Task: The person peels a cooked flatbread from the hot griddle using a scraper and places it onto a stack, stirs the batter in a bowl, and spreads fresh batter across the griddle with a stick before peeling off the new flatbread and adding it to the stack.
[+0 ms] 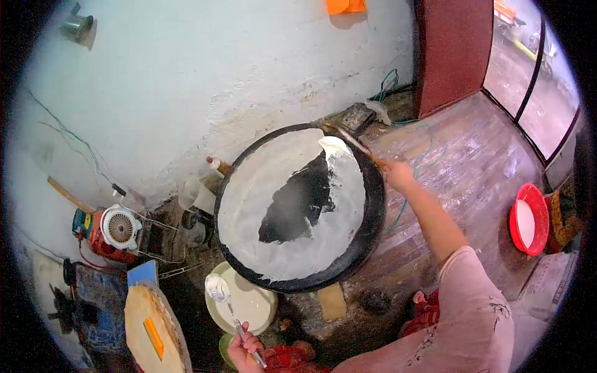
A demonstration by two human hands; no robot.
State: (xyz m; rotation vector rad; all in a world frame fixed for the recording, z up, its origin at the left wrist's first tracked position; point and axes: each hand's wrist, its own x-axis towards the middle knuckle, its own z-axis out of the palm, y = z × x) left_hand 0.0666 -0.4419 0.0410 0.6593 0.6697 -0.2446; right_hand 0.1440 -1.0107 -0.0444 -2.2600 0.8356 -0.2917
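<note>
A large round black griddle (pixel 375 221) stands in front of me, coated with a wide sheet of white batter (pixel 249 205). Bare dark surface shows through in the middle of the sheet, and a thicker white fold lies near the far right. My right hand (pixel 396 174) is closed round a wooden-handled spreader (pixel 362 148) at the griddle's right rim. Its working end is hard to make out. My left hand (pixel 247 348) grips a metal ladle (pixel 231 306), whose batter-coated bowl is over a tub (pixel 268 320) of white batter at the griddle's near left.
On the left, an orange scraper (pixel 153 339) lies on a stack of round thin sheets (pixel 140 323). A blower (pixel 120 228) stands by the wall with wires around it. To the right are a red basin (pixel 542 230) holding something white and a doorway (pixel 519 68). A tan cloth-like piece (pixel 332 303) lies below the griddle.
</note>
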